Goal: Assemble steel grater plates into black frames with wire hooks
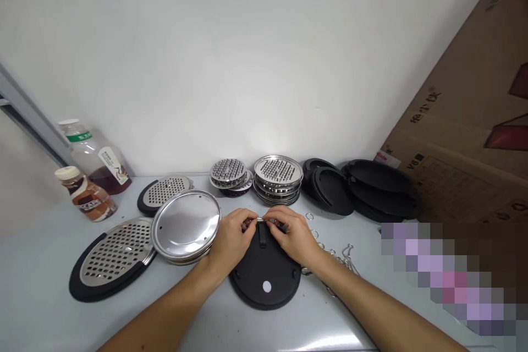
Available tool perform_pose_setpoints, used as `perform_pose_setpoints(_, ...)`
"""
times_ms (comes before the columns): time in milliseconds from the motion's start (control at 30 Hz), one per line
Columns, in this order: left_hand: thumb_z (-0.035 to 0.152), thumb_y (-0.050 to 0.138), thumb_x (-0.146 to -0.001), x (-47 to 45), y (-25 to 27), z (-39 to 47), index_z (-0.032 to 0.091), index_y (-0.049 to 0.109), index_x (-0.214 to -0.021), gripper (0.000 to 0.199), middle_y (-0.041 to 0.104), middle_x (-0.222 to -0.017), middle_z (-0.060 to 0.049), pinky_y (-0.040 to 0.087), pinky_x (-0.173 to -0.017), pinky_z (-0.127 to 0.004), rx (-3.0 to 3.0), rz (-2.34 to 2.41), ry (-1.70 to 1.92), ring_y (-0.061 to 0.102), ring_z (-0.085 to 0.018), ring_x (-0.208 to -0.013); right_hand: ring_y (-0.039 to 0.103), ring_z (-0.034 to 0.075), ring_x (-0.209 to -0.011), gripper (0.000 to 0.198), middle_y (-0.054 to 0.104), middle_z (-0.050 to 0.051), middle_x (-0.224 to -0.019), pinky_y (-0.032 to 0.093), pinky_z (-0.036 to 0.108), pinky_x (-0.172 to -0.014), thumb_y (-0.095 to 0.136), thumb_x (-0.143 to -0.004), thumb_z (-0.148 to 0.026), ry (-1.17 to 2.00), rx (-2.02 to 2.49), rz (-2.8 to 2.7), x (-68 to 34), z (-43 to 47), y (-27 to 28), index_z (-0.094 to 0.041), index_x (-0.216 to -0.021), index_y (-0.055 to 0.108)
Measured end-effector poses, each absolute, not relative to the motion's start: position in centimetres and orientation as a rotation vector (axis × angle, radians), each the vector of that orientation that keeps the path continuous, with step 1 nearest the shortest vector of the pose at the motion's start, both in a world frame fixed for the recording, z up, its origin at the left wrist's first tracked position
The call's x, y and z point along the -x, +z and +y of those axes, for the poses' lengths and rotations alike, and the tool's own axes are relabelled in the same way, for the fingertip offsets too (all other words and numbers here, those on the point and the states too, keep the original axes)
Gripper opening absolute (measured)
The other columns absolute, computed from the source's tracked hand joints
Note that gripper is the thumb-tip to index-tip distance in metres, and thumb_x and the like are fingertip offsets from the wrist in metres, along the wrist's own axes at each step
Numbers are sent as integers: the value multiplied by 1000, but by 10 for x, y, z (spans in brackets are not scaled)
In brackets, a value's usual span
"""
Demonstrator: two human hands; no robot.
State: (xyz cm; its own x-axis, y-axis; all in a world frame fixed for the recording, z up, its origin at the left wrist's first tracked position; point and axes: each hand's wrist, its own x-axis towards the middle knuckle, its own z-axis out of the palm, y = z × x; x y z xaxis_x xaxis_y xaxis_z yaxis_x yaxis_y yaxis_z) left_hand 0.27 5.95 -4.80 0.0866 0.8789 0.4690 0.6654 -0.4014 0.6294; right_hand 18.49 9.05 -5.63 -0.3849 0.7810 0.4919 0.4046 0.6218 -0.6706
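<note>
A black oval plastic base (268, 264) lies on the table with a raised strip near its far end and a white round dot near the close end. At its far edge, my left hand (236, 234) and my right hand (292, 231) pinch a small metal wire piece (260, 219) between thumbs and fingertips. Its exact shape is mostly hidden by the fingers. Several loose metal rings and wire hooks (346, 258) are spread beside my right forearm. Left of my left hand is a stack of shiny round metal discs (187, 224).
Two black-rimmed graters (117, 253) lie at left, near a brown-labelled bottle (88, 198) and a larger clear bottle (103, 159). Along the wall stand small grater discs (229, 170), larger grater discs (278, 170) and black oval parts (334, 190). A cardboard box (457, 137) stands right.
</note>
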Motion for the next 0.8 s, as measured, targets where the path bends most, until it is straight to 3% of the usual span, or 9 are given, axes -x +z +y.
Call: perform_pose_setpoints(800,5,57,-84,-7,-44,55,19,67,-85,18,69,-80,-2,52,-70,-28,-2200,1600,1140,66,-17,-76,59,21,-89,34,70,4,-89,47,38,-84,56,-83,0,550,882,-2088,-184,90,-54,-25,-98,73)
